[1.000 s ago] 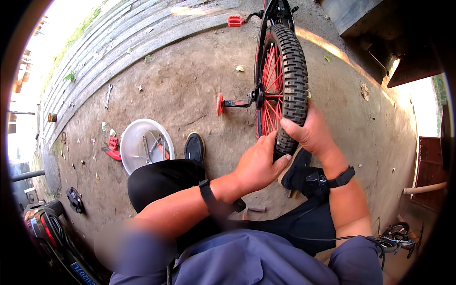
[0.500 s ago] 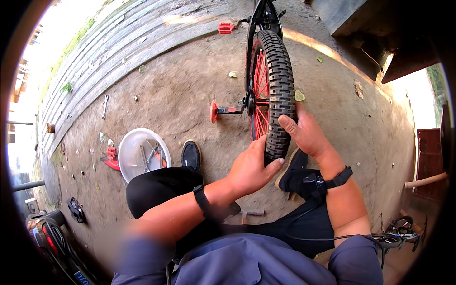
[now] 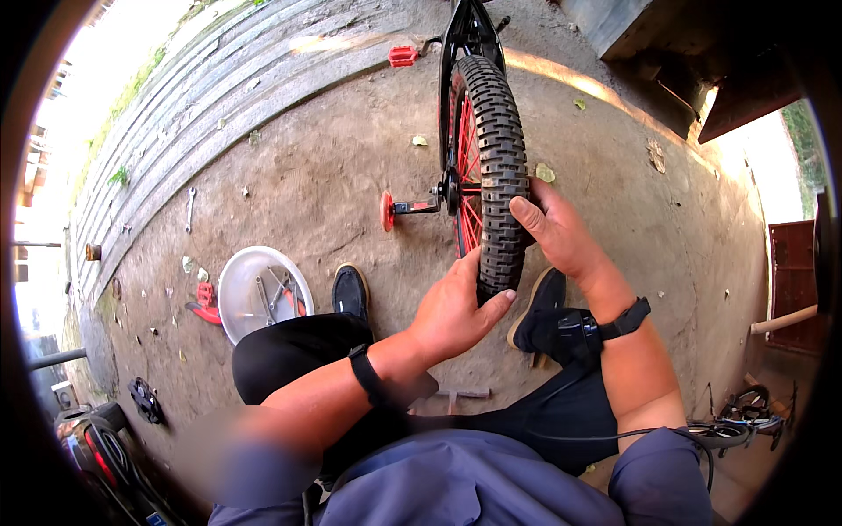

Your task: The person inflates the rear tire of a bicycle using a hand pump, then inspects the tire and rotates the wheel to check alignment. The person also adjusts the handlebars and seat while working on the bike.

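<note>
A small bicycle's wheel with red spokes stands in front of me, its black knobby tire facing me. My left hand grips the tire's near end, thumb across the tread and fingers out of sight along the left side. On the right side, my right hand clasps the same tire, thumb on the tread and its fingers mostly hidden. The black bicycle frame runs away from me on the left of the wheel. A red-rimmed training wheel sticks out leftward on its bracket.
A white plastic basin with wrenches sits left of my shoe. Red parts lie beside it, and a wrench lies farther left. A red pedal juts out ahead. A hammer-like tool lies between my legs.
The whole view has shifted slightly. Both hands keep their hold on the tire, and the wheel appears a little farther left.
</note>
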